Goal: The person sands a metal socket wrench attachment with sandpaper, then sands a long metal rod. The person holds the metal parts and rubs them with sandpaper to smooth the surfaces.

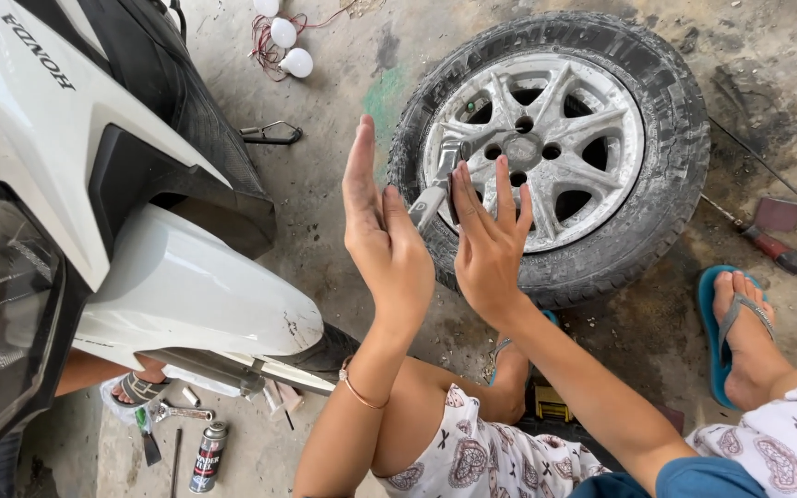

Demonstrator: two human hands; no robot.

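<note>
A car wheel (592,138) with a dusty silver alloy rim and black tyre lies flat on the concrete floor. A metal wrench (435,189) stands on a lug near the hub and slants toward me. My left hand (380,231), with a thin bracelet at the wrist, is held flat and upright, fingers straight, its palm against the wrench handle. From the other side my right hand (491,240) presses flat on the same handle, fingers spread. The handle is pinched between the two palms and partly hidden by them.
A white scooter (94,212) fills the left side. A spray can (207,456) and small tools (172,412) lie beneath it. White bulbs (288,46) on wires sit at the top. A screwdriver (767,244) lies right of the wheel. My foot in a blue flip-flop (740,327) rests nearby.
</note>
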